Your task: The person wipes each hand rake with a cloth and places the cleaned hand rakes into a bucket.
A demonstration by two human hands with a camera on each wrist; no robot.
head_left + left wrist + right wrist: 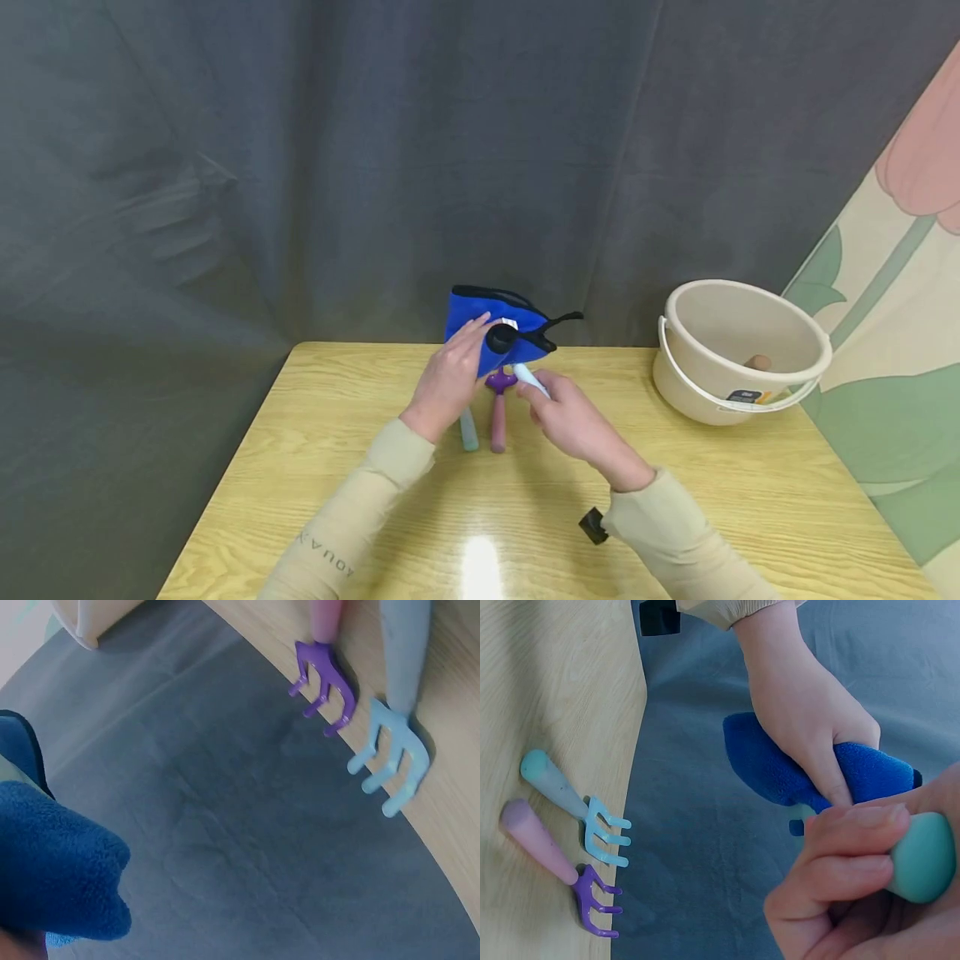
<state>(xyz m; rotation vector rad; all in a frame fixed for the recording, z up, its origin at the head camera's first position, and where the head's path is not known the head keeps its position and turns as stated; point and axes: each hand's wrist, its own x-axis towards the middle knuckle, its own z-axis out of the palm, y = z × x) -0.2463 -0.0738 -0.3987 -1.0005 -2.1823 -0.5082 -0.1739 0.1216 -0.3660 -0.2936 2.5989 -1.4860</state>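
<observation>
My left hand [450,367] grips a plush blue cloth [465,312] with black trim and a black strap, above the table's far edge. In my right hand [566,417] is the thick, pale blue-green handle [926,859] of a tool, its fingers curled round it. The cloth is folded over the tool's far end and hides its kind; a bit of pale blue shows under the cloth in the right wrist view. Below the hands lie two small hand rakes, a purple one [326,682] with a pink handle and a light blue one [401,742], their tines at the table edge.
A cream bucket [686,375] with a white handle stands at the table's back right, a brown round-ended thing [759,362] inside. Behind the wooden table [322,417] hangs a dark grey curtain [465,167]. A flower-patterned cloth [900,333] covers the right side.
</observation>
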